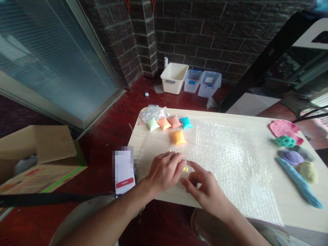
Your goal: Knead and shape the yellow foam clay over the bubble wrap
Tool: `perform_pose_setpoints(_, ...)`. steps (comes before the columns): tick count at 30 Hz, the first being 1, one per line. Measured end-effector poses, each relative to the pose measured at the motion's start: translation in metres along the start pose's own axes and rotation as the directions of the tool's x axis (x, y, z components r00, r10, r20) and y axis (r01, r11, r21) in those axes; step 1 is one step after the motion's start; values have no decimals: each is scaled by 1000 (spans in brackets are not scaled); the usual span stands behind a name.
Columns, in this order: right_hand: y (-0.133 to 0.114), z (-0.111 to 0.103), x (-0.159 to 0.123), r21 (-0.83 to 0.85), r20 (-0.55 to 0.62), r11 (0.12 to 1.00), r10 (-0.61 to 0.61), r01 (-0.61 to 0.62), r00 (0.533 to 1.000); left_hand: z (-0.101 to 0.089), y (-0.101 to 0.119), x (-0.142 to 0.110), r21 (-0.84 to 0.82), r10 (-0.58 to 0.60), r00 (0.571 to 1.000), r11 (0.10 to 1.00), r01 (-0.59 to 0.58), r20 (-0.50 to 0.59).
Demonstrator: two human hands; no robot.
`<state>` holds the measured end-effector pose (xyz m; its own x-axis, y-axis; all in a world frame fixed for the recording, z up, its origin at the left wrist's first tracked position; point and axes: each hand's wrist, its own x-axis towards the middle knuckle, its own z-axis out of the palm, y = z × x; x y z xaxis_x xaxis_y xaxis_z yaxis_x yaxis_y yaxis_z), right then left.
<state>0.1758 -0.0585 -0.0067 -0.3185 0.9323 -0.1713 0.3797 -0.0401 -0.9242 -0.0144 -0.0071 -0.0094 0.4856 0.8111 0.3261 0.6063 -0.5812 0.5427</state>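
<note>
My left hand (166, 169) is closed around a small yellow packet (185, 168), which is mostly covered by the fingers. Just to the right, my right hand (206, 186) has its index finger stretched to the packet's edge. The thumb stands apart from that finger, and nothing shows between them. Beyond the hands, on bubble wrap (225, 153), rests an orange-yellow pouch (179, 137). A row behind it holds a pale green pouch (152, 124), a peach pouch (164, 123), a salmon pouch (174, 121) and a blue pouch (186, 122).
Clear plastic bags (156, 112) lie at the table's far left corner. On the right are a pink clay piece (283, 129), a teal one (285, 141), a purple lump (291, 157) and a blue roll (298, 182). A cardboard box (51, 147) sits at left; bins (174, 78) stand by the wall.
</note>
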Motion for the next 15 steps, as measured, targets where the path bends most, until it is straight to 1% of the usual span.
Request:
perform_pose_setpoints(2,-1,-3,0,43,27,999,17,-18,999,-1,-1,-1,-27,6,998,1000,-8,-55)
perform_pose_setpoints(5,-2,-7,0,127,66,991,22,-30,998,-2,-1,-2,-43,14,995,999,-19,-98)
perform_pose_setpoints(9,-2,-8,0,244,87,969,15,-36,996,-3,-2,-4,-7,110,987,994,-112,-119)
perform_pose_setpoints(11,-2,-8,0,215,79,976,9,-26,997,-1,-2,-5,32,151,984,988,-149,-98)
perform_pose_setpoints(13,-4,-8,1,126,55,992,-8,1,998,1,-3,-5,53,164,984,986,-161,-65)
perform_pose_setpoints(15,-4,-9,1,20,22,999,-40,40,999,3,-4,-5,42,152,987,988,-151,-44)
